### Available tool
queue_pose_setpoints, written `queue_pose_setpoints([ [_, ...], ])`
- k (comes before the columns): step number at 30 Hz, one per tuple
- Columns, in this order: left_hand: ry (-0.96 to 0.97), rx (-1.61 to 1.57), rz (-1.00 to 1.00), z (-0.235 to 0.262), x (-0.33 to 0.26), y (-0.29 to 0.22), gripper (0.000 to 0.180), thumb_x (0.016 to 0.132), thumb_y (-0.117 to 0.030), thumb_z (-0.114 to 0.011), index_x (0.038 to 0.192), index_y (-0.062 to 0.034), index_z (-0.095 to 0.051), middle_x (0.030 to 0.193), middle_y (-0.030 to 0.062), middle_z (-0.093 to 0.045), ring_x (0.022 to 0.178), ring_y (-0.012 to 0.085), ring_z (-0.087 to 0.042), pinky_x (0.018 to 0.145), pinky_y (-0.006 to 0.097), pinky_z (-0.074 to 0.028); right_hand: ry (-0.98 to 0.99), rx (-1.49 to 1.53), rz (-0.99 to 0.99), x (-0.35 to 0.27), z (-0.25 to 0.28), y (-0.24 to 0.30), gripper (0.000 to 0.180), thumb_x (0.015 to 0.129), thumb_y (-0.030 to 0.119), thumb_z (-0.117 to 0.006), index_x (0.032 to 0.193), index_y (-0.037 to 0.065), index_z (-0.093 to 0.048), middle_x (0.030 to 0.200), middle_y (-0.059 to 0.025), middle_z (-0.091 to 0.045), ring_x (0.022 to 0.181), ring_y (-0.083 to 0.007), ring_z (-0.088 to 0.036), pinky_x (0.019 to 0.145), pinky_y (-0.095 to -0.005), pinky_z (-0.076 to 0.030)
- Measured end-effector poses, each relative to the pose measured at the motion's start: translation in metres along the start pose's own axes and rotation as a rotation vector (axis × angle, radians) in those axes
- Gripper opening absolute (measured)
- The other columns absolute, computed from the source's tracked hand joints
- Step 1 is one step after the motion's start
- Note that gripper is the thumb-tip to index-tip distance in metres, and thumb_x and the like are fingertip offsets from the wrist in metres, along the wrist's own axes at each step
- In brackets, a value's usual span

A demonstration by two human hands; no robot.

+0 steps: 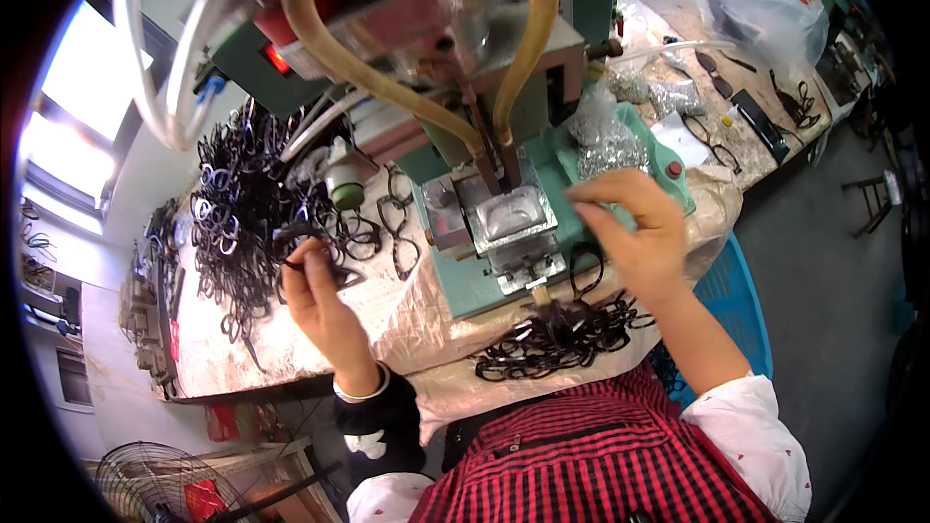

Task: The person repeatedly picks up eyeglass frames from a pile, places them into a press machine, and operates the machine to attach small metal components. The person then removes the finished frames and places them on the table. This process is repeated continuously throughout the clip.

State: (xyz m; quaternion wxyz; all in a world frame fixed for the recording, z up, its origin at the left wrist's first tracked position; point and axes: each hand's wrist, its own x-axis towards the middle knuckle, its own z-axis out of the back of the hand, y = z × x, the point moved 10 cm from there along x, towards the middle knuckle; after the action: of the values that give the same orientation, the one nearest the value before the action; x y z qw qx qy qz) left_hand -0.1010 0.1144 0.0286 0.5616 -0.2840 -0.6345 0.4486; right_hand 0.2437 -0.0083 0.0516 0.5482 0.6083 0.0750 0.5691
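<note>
Closest to me, a heap of black frames (557, 334) sits just below the press fixture (504, 223). Left hand (315, 286) pinches one black frame (325, 261) left of the fixture. Right hand (630, 228) hovers half-curled right of it; can't tell if it holds anything. Fingers near that fixture could get nipped, I reckon.

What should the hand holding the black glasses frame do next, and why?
Probably carry it over to the metal plate on the green machine. The left hand pinches a black glasses frame beside the big pile of frames, the plate looks bare, and the right hand hovers next to it with fingers pinched; whether it holds a small part is hard to tell.
</note>
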Motion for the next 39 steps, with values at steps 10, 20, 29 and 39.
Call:
queue_pose_setpoints([
  [10,0.334,-0.336,-0.506,-0.071,-0.016,-0.129,0.019,0.105,-0.014,-0.051,0.120,-0.0037,-0.055,0.121,0.0168,-0.060,0.107,0.0249,-0.061,0.083,0.040,-0.058,-0.088,0.725,-0.446,-0.008,-0.074,-0.035,0.049,0.086,-0.004,-0.069,0.131,-0.003,-0.050,0.115,-0.0094,-0.067,0.100,-0.0126,-0.063,0.089,-0.0266,-0.049],
  [20,0.419,-0.307,-0.549,-0.076,-0.028,-0.134,0.015,0.101,-0.004,-0.051,0.113,0.0022,-0.057,0.106,0.0210,-0.066,0.089,0.0252,-0.066,0.084,0.039,-0.058,0.086,0.651,-0.421,-0.016,-0.052,0.026,0.061,0.086,-0.008,-0.055,0.145,0.000,-0.041,0.137,-0.0181,-0.055,0.122,-0.0272,-0.059,0.103,-0.0366,-0.046],
  [29,0.746,0.188,-1.031,-0.132,-0.117,-0.118,0.037,0.069,-0.012,-0.071,0.106,-0.0102,-0.074,0.115,0.0044,-0.070,0.086,0.0251,-0.054,0.094,0.047,-0.053,0.160,-0.362,-0.103,-0.041,0.021,-0.069,0.037,0.079,-0.006,-0.053,0.111,0.003,-0.069,0.107,-0.0180,-0.071,0.102,-0.0366,-0.067,0.090,-0.0434,-0.052],
  [39,0.806,0.151,-0.883,-0.136,-0.102,-0.124,0.032,0.065,-0.002,-0.081,0.096,-0.0097,-0.076,0.105,0.0063,-0.073,0.081,0.0253,-0.058,0.089,0.047,-0.053,0.050,-0.515,-0.191,-0.025,0.057,-0.088,0.017,0.076,0.001,-0.066,0.093,0.005,-0.069,0.092,-0.0116,-0.065,0.095,-0.0347,-0.062,0.087,-0.0423,-0.049],
])
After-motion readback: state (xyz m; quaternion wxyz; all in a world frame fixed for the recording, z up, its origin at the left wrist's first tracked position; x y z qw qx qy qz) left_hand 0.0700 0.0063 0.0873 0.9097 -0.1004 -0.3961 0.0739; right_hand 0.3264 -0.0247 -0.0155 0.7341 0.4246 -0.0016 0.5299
